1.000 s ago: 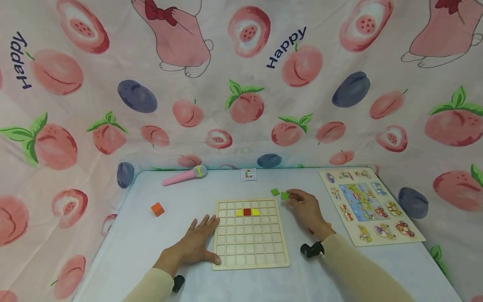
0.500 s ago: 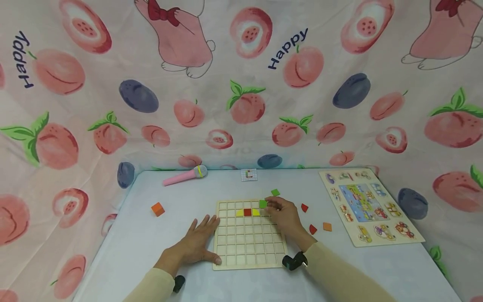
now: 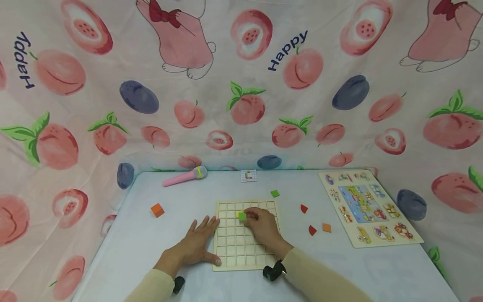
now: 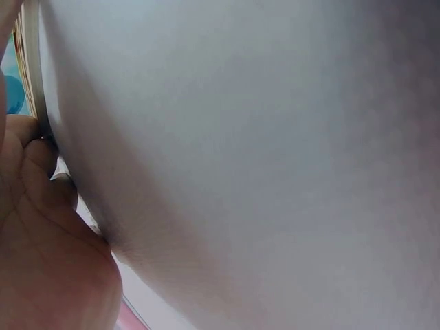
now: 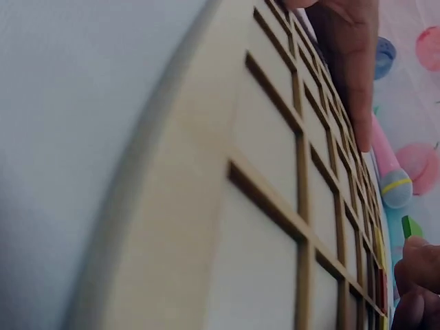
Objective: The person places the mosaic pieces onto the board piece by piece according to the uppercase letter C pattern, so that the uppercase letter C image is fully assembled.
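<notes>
My right hand (image 3: 264,228) pinches a green square tile (image 3: 242,216) above the upper part of a wooden grid board (image 3: 247,263). Just behind that tile a yellow piece (image 3: 238,213) shows in a cell; the hand covers the pieces to its right in the head view. The right wrist view catches the green tile (image 5: 411,228) at the fingertips and a red piece (image 5: 381,287) lying in the grid. Along the board's left edge rests my left hand (image 3: 194,244), fingers spread and thumb on the lower left corner.
A second green tile (image 3: 275,193) lies behind the board. To the right are red pieces (image 3: 304,208), an orange square tile (image 3: 326,227) and a picture puzzle board (image 3: 396,239). An orange cube (image 3: 157,210), a pink microphone (image 3: 185,177) and a small pattern card (image 3: 248,175) sit left and back.
Carrying the green tile, my right hand has moved left from beside the board to over its upper cells. The left hand has stayed put.
</notes>
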`<state>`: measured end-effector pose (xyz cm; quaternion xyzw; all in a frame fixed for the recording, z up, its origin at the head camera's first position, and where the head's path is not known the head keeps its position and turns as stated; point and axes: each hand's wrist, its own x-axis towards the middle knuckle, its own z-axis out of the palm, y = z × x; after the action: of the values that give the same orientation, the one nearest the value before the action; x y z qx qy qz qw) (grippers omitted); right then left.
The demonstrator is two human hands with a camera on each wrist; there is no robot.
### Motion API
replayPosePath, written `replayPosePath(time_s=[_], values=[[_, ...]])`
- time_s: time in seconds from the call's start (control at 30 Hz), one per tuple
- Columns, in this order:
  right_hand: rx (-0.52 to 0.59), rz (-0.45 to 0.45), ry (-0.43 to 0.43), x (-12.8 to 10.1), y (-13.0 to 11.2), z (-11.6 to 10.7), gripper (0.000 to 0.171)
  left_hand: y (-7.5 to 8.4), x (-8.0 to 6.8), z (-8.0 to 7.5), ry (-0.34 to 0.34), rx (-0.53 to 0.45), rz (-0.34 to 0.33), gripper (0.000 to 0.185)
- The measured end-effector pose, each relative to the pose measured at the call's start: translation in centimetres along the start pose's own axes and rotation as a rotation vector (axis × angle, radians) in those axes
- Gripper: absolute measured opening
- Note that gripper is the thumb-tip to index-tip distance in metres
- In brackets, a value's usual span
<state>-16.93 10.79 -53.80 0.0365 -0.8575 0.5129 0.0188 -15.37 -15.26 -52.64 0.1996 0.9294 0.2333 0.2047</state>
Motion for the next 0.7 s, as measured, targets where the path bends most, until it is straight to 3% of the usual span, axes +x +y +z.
replayPosePath(time_s=[0.33,0.7], values=[[-0.188,-0.027,-0.019,0.1,0.3,1.3,0.022,0.0,0.0,0.0,-0.004,-0.01,-0.004,0.132],[-0.22,-0.041,-0.052,0.0,-0.2,1.3,0.022,0.1,-0.2,-0.1,0.0,-0.027,0.012,0.132]])
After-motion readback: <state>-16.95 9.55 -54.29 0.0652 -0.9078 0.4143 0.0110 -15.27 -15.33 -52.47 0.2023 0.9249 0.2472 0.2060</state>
